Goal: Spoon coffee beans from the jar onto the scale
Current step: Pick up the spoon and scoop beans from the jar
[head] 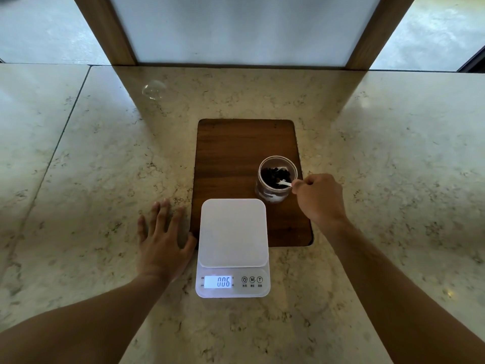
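Note:
A clear jar point(273, 195) with dark coffee beans point(274, 176) inside stands on a brown wooden board point(236, 158). My right hand point(319, 197) pinches a small white spoon point(285, 183) whose tip dips into the jar among the beans. A white digital scale point(233, 232) sits in front of the jar, partly on the board, its platform bare and its lit display reading 006. My left hand point(164, 236) lies flat on the counter just left of the scale, fingers spread, holding nothing.
The marble counter point(91, 179) stretches wide on both sides. A clear round lid-like object point(154, 90) lies at the far left. Behind the board, a wooden-framed frosted panel point(244, 30) rises at the counter's back edge.

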A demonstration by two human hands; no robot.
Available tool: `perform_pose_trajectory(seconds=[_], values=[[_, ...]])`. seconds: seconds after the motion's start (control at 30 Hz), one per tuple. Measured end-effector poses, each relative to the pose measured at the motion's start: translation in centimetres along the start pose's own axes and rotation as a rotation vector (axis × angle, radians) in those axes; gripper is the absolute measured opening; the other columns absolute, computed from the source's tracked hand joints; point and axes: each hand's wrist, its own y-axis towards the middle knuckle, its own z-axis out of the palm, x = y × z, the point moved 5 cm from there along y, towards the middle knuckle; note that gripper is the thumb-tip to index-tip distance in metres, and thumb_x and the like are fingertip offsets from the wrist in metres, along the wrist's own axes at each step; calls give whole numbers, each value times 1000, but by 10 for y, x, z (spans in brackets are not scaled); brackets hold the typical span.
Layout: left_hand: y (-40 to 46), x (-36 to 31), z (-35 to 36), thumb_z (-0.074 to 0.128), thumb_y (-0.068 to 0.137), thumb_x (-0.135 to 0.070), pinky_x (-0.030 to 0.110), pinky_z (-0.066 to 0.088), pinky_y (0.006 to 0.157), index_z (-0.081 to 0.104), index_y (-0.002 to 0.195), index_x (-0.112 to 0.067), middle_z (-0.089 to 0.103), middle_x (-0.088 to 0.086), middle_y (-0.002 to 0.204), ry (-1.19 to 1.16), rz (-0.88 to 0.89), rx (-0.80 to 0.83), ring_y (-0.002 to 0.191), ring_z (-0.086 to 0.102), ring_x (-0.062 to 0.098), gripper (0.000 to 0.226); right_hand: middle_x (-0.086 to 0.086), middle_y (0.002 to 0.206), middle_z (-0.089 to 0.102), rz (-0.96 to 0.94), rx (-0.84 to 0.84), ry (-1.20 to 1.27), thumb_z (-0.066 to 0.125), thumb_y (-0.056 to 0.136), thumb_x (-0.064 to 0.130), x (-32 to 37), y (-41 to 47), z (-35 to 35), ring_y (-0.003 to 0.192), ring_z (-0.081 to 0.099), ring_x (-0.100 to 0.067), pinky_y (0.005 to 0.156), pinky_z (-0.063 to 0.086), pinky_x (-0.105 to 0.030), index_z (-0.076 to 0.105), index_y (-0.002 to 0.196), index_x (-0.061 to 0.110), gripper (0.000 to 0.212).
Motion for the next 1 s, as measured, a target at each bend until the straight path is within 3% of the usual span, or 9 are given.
perform_pose_trajectory(seconds=[0.27,0.47,0.63,0.77,1.0], values=[[0,-1,-1,27,85,-58,52,-4,122,27,153,-26,10,9,166,-7,-4,1,153,-6,24,75,0,58,62,-149,-83,-82,60,93,24,7,-6,-1,50,58,-13,43,36,-20,62,67,13,28],[0,1,2,27,86,-58,52,-4,122,25,154,-27,9,8,166,11,-4,11,153,-7,23,74,-3,70,65,-396,-140,-335,60,95,21,15,-21,2,52,46,-5,46,26,-14,65,90,8,15],[0,0,2,26,86,-59,52,-4,122,24,154,-27,9,9,166,25,3,5,153,-7,23,75,-4,66,65,-264,-65,-249,58,95,24,14,-12,5,53,56,-11,44,35,-19,67,82,8,22],[1,1,1,26,86,-59,53,-3,122,25,154,-26,10,9,166,14,3,1,153,-7,23,76,-12,53,63,-115,-20,-96,62,89,21,8,0,4,38,49,-15,38,36,-21,65,63,3,32],[0,0,2,25,86,-59,53,-2,122,23,154,-26,8,9,167,31,5,11,153,-8,23,75,-18,60,67,-20,22,21,64,88,22,-3,4,4,43,53,-21,42,40,-23,70,65,0,32]])
